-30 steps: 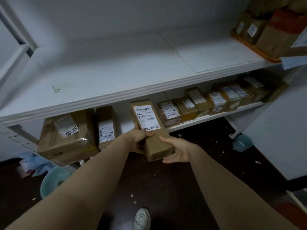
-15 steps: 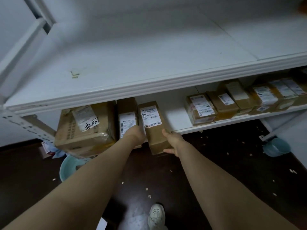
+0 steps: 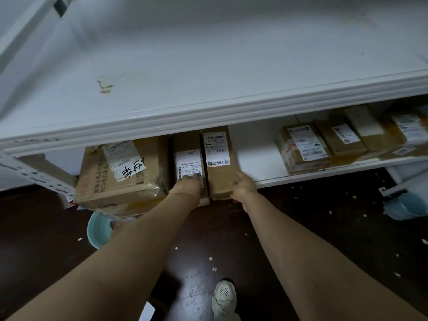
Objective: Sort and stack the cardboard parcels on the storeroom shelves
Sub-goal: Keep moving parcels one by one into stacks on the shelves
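- We are finding the narrow parcel (image 3: 218, 167) lying flat on the lower shelf (image 3: 254, 156), label facing up. Its long side is running front to back and its near end is sitting at the shelf's front edge.
- The right hand (image 3: 243, 187) is grasping this parcel at its near right corner, with the thumb lying on the top face and the fingers curling round the right side.
- We are recording a second narrow parcel (image 3: 185, 144) lying just beside it on the left, parallel to it. We cannot tell whether the two long sides are touching.
- The left hand (image 3: 186, 185) is resting on the near end of this second parcel, over its white label. Blur is hiding the fingers, so we cannot tell whether they are clenched or released.
- Further left, a large box (image 3: 120, 179) is sitting against the second parcel. It is carrying a tilted white label with handwritten black characters.
- To the right, a stretch of bare shelf is separating the narrow parcel from a row of labelled parcels (image 3: 305, 151), which are standing close together.
- The white upper shelf (image 3: 208, 66) is overhanging all of these and is showing a small stain on its left part.
- Below, the dark floor (image 3: 301, 216) is showing scattered pale scraps. A pale blue basin (image 3: 99, 232) is sitting beneath the large box, a pale blue container (image 3: 407, 209) is standing at the far right, and a light shoe (image 3: 223, 297) is showing between the forearms.
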